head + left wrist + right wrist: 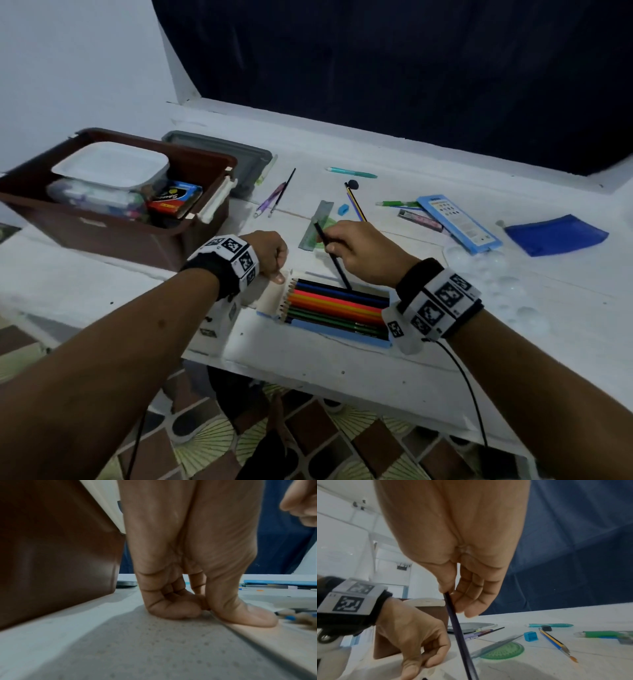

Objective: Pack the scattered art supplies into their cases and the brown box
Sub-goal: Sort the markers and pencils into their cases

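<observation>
An open pale blue pencil case (342, 334) lies at the table's front, filled with coloured pencils (337, 305). My left hand (274, 260) sits at its left end, fingers curled and thumb (248, 616) pressing down the case's flap (269, 298). My right hand (356, 253) pinches a dark pencil (334, 260) that stands tilted, its lower end in the case's far row. In the right wrist view the dark pencil (462, 642) runs down from my fingers (467, 601), with my left hand (419, 660) beside it. The brown box (113, 236) stands at the left, holding a white tub and packets.
A grey lid (233, 161) lies behind the box. Beyond the case are brushes (277, 197), a ruler (317, 221) over a green protractor (503, 651), a blue sharpener (343, 209), a teal pen (352, 172), a light blue case (459, 219) and a blue pouch (555, 234).
</observation>
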